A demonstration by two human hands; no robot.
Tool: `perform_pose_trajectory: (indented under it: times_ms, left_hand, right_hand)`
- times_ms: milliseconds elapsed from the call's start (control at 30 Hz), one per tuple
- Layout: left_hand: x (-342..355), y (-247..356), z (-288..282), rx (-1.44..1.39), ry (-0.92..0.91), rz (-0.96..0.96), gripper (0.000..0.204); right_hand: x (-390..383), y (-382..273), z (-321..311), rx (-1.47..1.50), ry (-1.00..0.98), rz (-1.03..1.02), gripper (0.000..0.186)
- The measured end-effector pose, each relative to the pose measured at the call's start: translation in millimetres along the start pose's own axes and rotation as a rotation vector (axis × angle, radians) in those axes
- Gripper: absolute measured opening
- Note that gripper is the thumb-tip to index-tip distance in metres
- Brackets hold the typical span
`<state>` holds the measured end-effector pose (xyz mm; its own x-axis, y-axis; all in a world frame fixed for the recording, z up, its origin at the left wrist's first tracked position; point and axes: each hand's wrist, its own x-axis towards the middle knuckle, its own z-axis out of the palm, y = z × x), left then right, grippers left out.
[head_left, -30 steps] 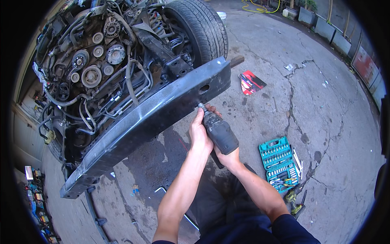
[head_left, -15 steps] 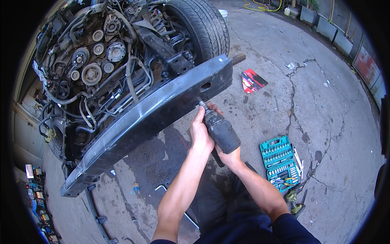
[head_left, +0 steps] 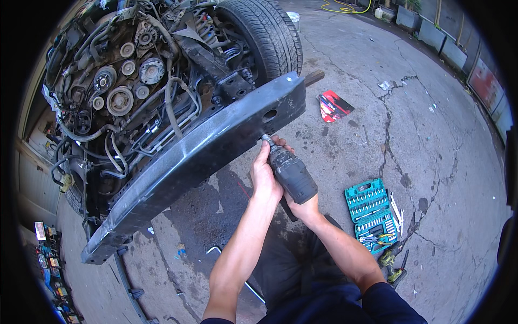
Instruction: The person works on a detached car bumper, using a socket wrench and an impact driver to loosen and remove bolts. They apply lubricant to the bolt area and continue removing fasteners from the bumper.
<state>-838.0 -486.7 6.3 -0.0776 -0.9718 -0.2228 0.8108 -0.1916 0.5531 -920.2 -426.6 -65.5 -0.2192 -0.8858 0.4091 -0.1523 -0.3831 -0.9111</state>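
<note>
A dark cordless impact wrench [head_left: 293, 175] is held in both my hands, its socket end against the face of a black bumper beam [head_left: 186, 162]. My left hand [head_left: 265, 177] is closed round the front of the tool, thumb along its near side and fingertips showing beyond it. Behind the motor housing, my right hand [head_left: 304, 208] is wrapped round the handle, its fingers mostly hidden below the tool. The fastener at the socket tip is hidden. An oval hole in the beam lies just beyond the tip.
An exposed engine [head_left: 121, 86] and a tyre [head_left: 264, 38] stand behind the beam. On the cracked concrete lie a teal socket set [head_left: 367, 202], wrenches [head_left: 396, 213], a green-and-black power tool [head_left: 396, 270], a red-and-black sheet [head_left: 334, 106] and a long black strip [head_left: 127, 283].
The view has shifted slightly. Both hands keep the same hold on the impact wrench, and its tip stays at the same spot on the beam.
</note>
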Motion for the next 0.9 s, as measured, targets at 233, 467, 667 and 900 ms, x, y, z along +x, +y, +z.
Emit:
perform_pose_trajectory:
  times_ms: [233, 467, 667, 900]
  left_hand:
    - [-0.6, 0.1, -1.0, -0.002, -0.012, 0.004, 0.029]
    - [0.7, -1.1, -3.4, -0.003, -0.021, -0.005, 0.030]
    - [0.7, -1.5, -3.1, 0.017, -0.019, 0.007, 0.031]
    - [0.3, -1.6, -4.8, 0.023, -0.041, 0.004, 0.032]
  right_hand:
    - [-1.1, 1.9, 1.3, -0.014, 0.013, -0.012, 0.013]
    - [-1.6, 3.9, 0.7, -0.009, 0.012, -0.024, 0.012]
    - [-2.1, 3.2, -0.1, -0.008, 0.005, 0.018, 0.012]
    - [-3.2, 2.6, 0.2, -0.005, 0.030, -0.009, 0.010]
